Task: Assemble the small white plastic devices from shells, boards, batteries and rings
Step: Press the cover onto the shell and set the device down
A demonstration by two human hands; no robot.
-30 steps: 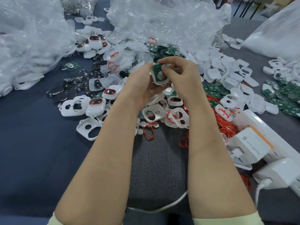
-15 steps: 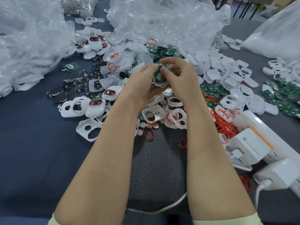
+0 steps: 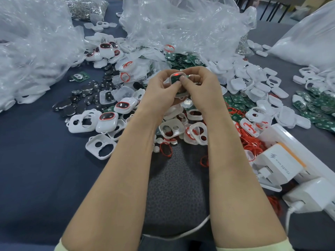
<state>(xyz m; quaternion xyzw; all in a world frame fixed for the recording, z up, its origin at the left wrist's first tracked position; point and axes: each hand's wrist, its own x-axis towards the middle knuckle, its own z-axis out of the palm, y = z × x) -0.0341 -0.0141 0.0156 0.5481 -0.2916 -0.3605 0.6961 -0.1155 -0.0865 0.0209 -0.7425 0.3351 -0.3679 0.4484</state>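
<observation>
well, the half-built device (image 3: 176, 79) is held up off the worktop (image 3: 36, 169), at about twelve o'clock from the middle of my view, caught between both hands. it is a white shell with a green board (image 3: 175, 81) lying in it. a red glow shows at its far edge, and i cannot tell whether that is a lamp or a ring. the left hand (image 3: 160, 93) cradles it from nine o'clock, curled under the shell with the thumb on the rim. the right hand (image 3: 204, 87) closes on it from three o'clock, its fingers (image 3: 195, 75) arched over the top and the thumb tip on the board. neither hand is spread; both grip the one piece.

i judge the step to be seating the board. to do it well i would brace the shell from beneath with the left and press with the right thumb near the board's edges, not on its parts, until it lies flush all round. uneven pressure could tilt it or pop it out.

outward from there, empty shells (image 3: 173, 128) lie at six o'clock, red rings (image 3: 252, 142) at four, finished devices (image 3: 107, 122) at eight, coin batteries (image 3: 79, 101) at nine and loose boards (image 3: 183, 59) at twelve. clear plastic bags (image 3: 181, 24) lie beyond, and a white charger (image 3: 279, 160) sits at five.
</observation>
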